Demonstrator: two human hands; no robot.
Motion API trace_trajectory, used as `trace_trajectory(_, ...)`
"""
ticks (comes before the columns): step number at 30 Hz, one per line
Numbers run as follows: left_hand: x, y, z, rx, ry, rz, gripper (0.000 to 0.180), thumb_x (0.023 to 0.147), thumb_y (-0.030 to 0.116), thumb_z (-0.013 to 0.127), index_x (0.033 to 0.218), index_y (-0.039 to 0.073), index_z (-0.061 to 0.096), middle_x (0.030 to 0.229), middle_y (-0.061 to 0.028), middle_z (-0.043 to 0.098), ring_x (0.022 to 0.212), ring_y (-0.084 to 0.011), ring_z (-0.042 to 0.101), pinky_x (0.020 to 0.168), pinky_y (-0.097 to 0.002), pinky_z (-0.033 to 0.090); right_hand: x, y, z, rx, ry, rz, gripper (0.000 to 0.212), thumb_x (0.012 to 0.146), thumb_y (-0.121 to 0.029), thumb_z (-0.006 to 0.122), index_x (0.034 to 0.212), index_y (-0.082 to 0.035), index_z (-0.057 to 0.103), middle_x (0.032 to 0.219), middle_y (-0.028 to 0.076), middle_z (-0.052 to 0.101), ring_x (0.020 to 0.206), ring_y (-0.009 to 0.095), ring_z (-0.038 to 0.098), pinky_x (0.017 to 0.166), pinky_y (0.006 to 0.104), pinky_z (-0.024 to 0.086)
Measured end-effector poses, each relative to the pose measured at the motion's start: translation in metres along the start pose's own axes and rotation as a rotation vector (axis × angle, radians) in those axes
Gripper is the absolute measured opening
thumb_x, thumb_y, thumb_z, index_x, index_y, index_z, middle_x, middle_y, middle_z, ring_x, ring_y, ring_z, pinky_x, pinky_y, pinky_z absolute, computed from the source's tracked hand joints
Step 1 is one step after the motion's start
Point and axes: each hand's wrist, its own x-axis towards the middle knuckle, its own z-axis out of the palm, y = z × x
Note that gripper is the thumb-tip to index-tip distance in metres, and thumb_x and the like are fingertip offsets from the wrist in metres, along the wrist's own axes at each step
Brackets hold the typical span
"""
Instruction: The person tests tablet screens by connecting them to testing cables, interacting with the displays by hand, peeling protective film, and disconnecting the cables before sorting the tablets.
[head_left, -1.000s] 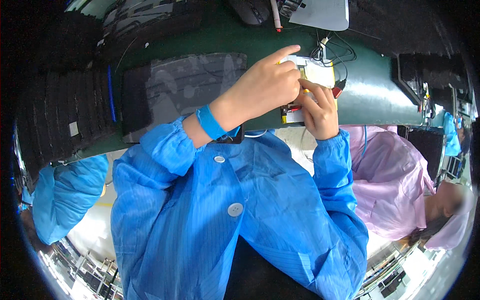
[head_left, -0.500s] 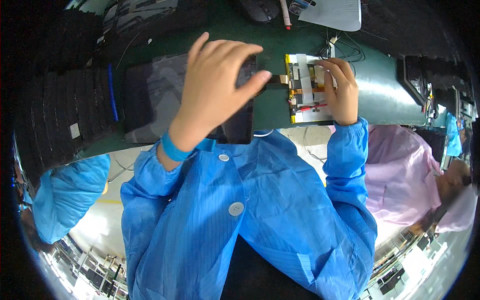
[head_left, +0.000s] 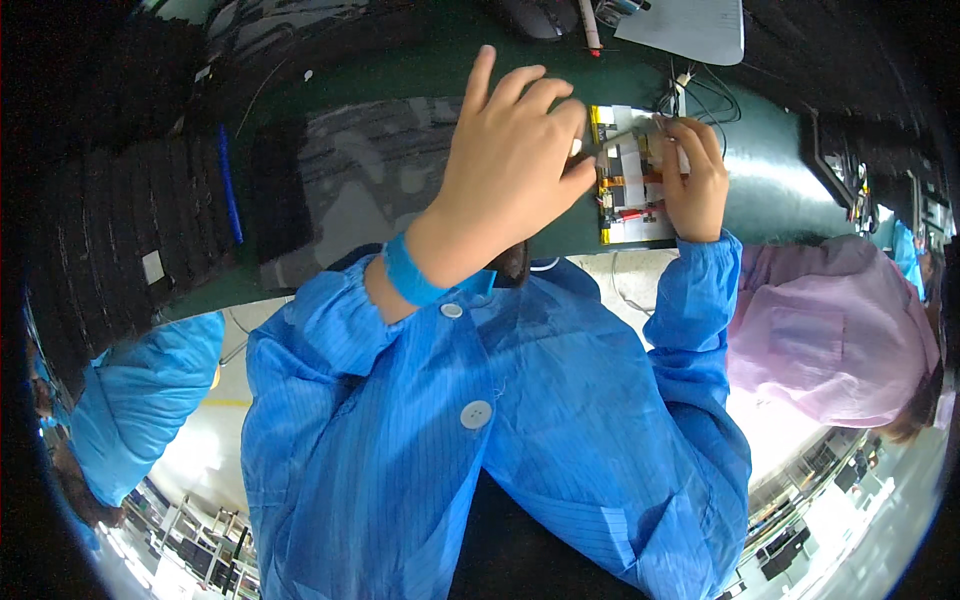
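My left hand (head_left: 515, 165) is above the right part of a dark flat screen panel (head_left: 350, 190). Its thumb and index finger are pinched on a thin greyish strip (head_left: 612, 143), whose far end reaches over a device's open inside (head_left: 630, 222). That inside has yellow edges, pale tape, an orange flex cable (head_left: 615, 182) and a red wire piece (head_left: 630, 215). At the device's right side is my right hand (head_left: 697, 185), its fingers bent at the upper part near something clear and shiny; what they hold is hard to make out.
Thin black cables (head_left: 715, 100) lie behind the device. Farther back are a dark mouse (head_left: 540, 18), a whitish pen (head_left: 588, 25) and a pale sheet (head_left: 690, 28). A blue strip (head_left: 230, 185) lies at left. A person in pink (head_left: 830, 330) is at right, another in blue (head_left: 150, 400) at left.
My left hand has moved right, bringing the strip over the device. My right hand has shifted slightly, its fingers still at the device. The person in pink has changed posture.
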Motion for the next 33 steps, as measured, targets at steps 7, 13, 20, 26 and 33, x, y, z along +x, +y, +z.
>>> trace_trajectory(7,-0.064,-0.039,-0.074,-0.193,-0.197,0.026,0.052,0.077,0.02,0.068,0.125,0.008,0.054,0.125,-0.0127,0.054,0.118,-0.0306,0.05,0.106,-0.0471,0.034,-0.026,-0.066,-0.046,0.164,-0.26,-0.081,0.032,0.071,0.006,0.059,0.1,-0.002,0.067,0.094,0.015,0.062,0.084,0.03,0.06,0.074,0.0357,0.048)
trace_trajectory(13,-0.121,-0.06,-0.085,-0.094,-0.228,0.017,0.052,0.076,0.025,0.067,0.125,0.012,0.057,0.134,-0.0102,0.05,0.122,-0.0301,0.048,0.106,-0.0486,0.033,-0.059,-0.116,0.0,0.391,-0.384,0.043,0.041,0.075,0.005,0.059,0.117,0.002,0.06,0.098,0.017,0.055,0.083,0.029,0.059,0.072,0.0352,0.049)
trace_trajectory(20,-0.143,-0.061,-0.067,-0.028,-0.157,0.024,0.052,0.081,0.035,0.063,0.129,0.018,0.057,0.138,-0.0092,0.048,0.126,-0.0289,0.045,0.108,-0.0475,0.032,-0.074,-0.14,0.007,0.816,-0.19,0.311,0.045,0.08,-0.004,0.054,0.124,0.004,0.056,0.098,0.011,0.053,0.076,0.014,0.047,0.069,0.0242,0.039)
trace_trajectory(26,-0.133,-0.065,-0.073,0.192,0.305,0.198,0.028,0.081,0.017,0.066,0.109,0.018,0.071,0.114,-0.0085,0.066,0.106,-0.0236,0.063,0.088,-0.0353,0.054,-0.068,-0.162,0.003,1.309,-0.118,0.28,0.05,0.085,-0.018,0.054,0.126,0.01,0.052,0.103,0.013,0.051,0.08,0.014,0.048,0.071,0.0241,0.039)
trace_trajectory(33,-0.098,-0.057,-0.177,-0.154,0.158,0.065,0.035,0.079,0.01,0.068,0.114,0.004,0.064,0.107,-0.0126,0.067,0.099,-0.0251,0.065,0.082,-0.0328,0.054,-0.05,-0.141,0.011,1.11,0.277,0.251,0.035,0.087,-0.016,0.053,0.111,0.008,0.057,0.095,0.011,0.055,0.072,0.012,0.049,0.065,0.0225,0.038)
